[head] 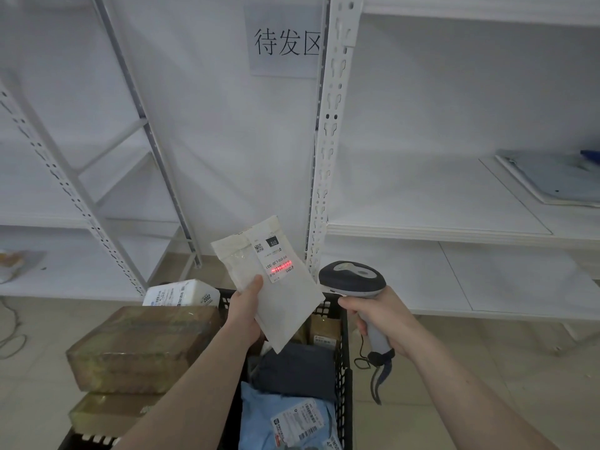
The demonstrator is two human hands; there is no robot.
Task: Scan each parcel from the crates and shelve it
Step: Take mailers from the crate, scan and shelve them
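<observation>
The white parcel (pixel 271 284) is pinched by left hand (pixel 245 311), label tilted toward the scanner (pixel 352 279), which right hand (pixel 378 323) grips so its red beam crosses the barcode.

parcel (pixel 285 306): white, with a white label printed in black and a red scan line across it
scanner (pixel 352 279): dark grey head, light grey handle
crate (pixel 344 368): black mesh, at 6 o'clock
mailer (pixel 259 414): light blue
bag (pixel 295 368): dark grey
boxes (pixel 143 349): brown, at 8 o'clock
shelving (pixel 328 141): white
</observation>
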